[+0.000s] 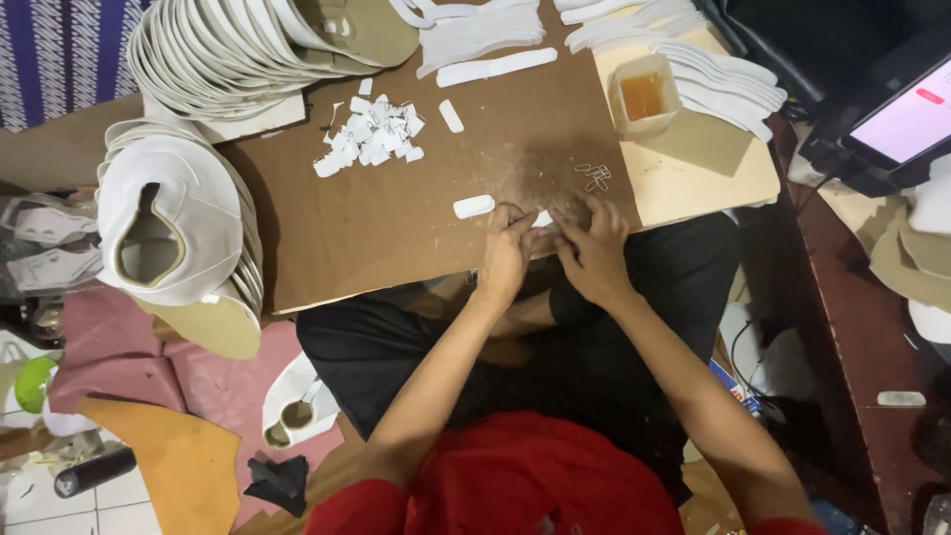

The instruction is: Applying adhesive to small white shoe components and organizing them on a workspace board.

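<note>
both hands, left hand (505,260) and right hand (594,253), pinch a small white strip (541,219) on the brown board (396,218); nearby glue cup (644,96) might tip if bumped

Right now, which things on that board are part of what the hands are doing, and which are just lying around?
In hand:
- left hand and right hand, pressing a small white strip at the brown board edge
- white tab beside them
- metal clips

Lying about:
- pile of white scraps
- cup of amber liquid
- stacked white shoe uppers
- tablet screen
</note>
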